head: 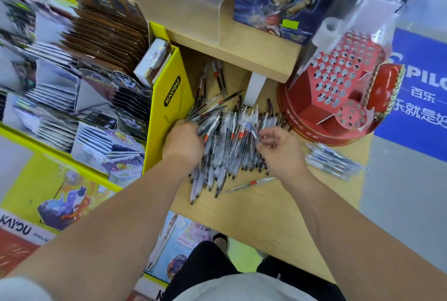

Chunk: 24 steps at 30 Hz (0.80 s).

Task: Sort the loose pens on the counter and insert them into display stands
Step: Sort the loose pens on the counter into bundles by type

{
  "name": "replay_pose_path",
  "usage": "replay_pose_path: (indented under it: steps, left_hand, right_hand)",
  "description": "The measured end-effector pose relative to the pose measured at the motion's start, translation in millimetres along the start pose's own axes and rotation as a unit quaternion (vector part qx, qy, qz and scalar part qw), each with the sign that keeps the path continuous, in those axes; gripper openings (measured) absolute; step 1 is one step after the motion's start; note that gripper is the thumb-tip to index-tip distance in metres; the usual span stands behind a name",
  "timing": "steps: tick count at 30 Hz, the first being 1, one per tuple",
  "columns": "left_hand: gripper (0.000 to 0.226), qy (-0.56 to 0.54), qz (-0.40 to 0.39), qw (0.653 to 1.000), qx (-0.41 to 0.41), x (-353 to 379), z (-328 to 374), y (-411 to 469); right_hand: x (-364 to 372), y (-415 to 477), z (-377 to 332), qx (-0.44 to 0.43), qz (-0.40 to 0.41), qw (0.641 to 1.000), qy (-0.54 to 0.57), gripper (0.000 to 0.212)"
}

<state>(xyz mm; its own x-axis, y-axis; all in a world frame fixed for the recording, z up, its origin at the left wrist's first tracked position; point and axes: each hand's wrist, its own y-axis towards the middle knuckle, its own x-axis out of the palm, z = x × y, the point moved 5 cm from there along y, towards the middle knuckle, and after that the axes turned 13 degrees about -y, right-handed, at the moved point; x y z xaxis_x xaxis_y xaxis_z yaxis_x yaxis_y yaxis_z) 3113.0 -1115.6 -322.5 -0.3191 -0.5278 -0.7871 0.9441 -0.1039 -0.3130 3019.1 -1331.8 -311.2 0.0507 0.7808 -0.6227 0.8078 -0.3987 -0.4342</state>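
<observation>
Right now my left hand (182, 142) clutches a fistful of the pen pile (232, 155) mid-counter (254, 211), and my right hand (278, 148) pinches one blue-clipped pen (254, 132). Tugging it free could roll neighbours off the near edge, or into the sorted blue pens (333, 161) by the right edge.

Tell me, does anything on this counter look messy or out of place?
Yes. A heap of clear plastic pens lies jumbled across the wooden counter, while the red perforated cardboard stand beside it shows only unfilled holes. One red-banded pen lies alone, apart from the heap. The right hand pinches one blue-tipped pen.
</observation>
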Motion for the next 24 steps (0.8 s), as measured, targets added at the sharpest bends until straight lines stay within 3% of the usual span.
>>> replay_pose_path:
  steps: [6, 9, 11, 13, 17, 20, 24]
  left_hand:
    - [0.007, -0.002, -0.005, 1.000, -0.020, -2.3, -1.8, 4.6]
    - [0.006, -0.026, -0.002, 0.999, -0.023, -4.9, 2.2, 1.2]
    - [0.005, -0.070, 0.010, 0.997, -0.027, -9.3, 4.0, -3.7]
    - [0.010, -0.130, 0.016, 0.991, -0.038, -10.8, 4.0, -10.3]
    - [0.002, -0.268, -0.023, 0.960, -0.082, 3.3, 1.7, -21.0]
    - [0.013, -0.256, -0.049, 0.962, -0.083, 12.2, 5.3, -21.7]
    - [0.025, -0.211, -0.062, 0.972, -0.087, 21.2, 9.9, -18.7]
  right_hand:
    - [2.7, -1.5, -0.2, 0.010, 0.003, 1.000, 0.006, 0.025]
    - [9.0, -0.5, -8.6, 0.012, -0.013, 1.000, 0.002, 0.044]
    - [14.9, 1.3, -17.3, 0.006, -0.033, 0.999, -0.018, 0.050]
    - [22.4, 3.6, -26.0, -0.002, -0.057, 0.998, -0.041, 0.043]
    - [39.3, 10.8, -32.5, 0.034, -0.094, 0.994, -0.049, 0.045]
    - [47.3, 15.0, -30.5, 0.062, -0.096, 0.992, -0.054, 0.045]
    - [51.5, 15.4, -22.8, 0.099, -0.098, 0.990, 0.028, 0.042]
